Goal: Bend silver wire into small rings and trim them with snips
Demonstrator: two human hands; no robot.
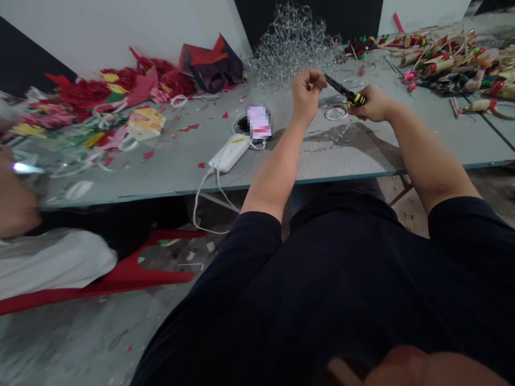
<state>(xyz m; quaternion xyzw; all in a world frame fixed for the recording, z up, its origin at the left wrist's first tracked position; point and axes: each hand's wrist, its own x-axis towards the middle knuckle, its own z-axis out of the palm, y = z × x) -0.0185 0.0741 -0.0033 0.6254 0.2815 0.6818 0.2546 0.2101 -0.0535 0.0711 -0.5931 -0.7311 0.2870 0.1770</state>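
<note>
My left hand (306, 94) is raised over the grey table (169, 166), its fingers pinched on a thin wire I can barely make out. My right hand (372, 104) is closed round the yellow-and-black handles of a pair of pliers (346, 92), whose dark jaws point left towards my left hand. A heap of tangled silvery wire loops (293, 43) lies just behind both hands. A small clear ring-shaped piece (336, 111) rests on the table under the pliers.
A white power bank (229, 153) with a dangling cable and a phone (257, 122) lie left of my hands. Red and yellow paper scraps (100, 102) cover the left side; coloured sticks (450, 59) fill the far right. Another person's arm (16, 198) and a red chair (120, 276) are at left.
</note>
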